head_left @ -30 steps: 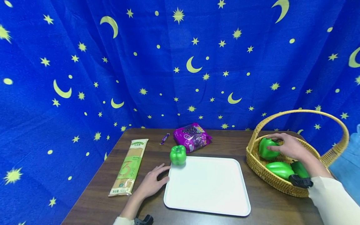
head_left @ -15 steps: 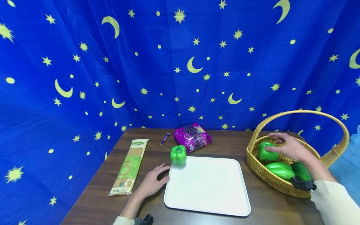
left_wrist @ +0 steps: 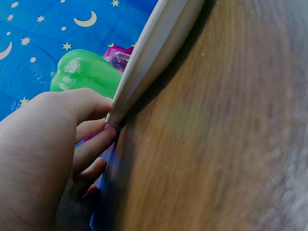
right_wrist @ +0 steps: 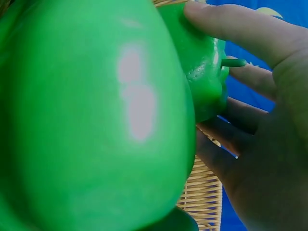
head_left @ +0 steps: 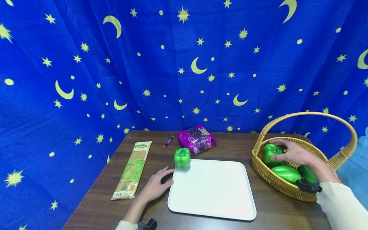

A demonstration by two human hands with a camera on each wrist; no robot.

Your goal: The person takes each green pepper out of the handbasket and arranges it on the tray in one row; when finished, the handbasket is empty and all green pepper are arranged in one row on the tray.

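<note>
In the head view my right hand (head_left: 294, 152) is inside the wicker basket (head_left: 258, 165) at the right. Its thumb and fingers curl round a green bell pepper (head_left: 269, 154); the right wrist view shows the thumb on the pepper's side (right_wrist: 199, 72) and the fingers behind it. Close by in the basket lie a smooth bright green vegetable (head_left: 286, 174) and a darker green one (head_left: 307, 174), partly hidden by the wrist. My left hand (head_left: 155, 187) touches the left rim of the white tray (head_left: 212, 191) with extended fingers. Another green bell pepper (head_left: 182, 157) sits at the tray's far left corner.
A noodle packet (head_left: 132, 171) lies left of my left hand. Behind the tray are a purple candy bag (head_left: 196, 140) and a single wrapped candy (head_left: 168, 141). The basket's tall handle (head_left: 307, 113) arches over my right arm. A blue curtain (head_left: 161, 76) hangs behind the table.
The right fingers lifted off the bell pepper half a second ago and now lie round it again. The pepper has tilted, its stem facing the hand. My left hand has stayed put.
</note>
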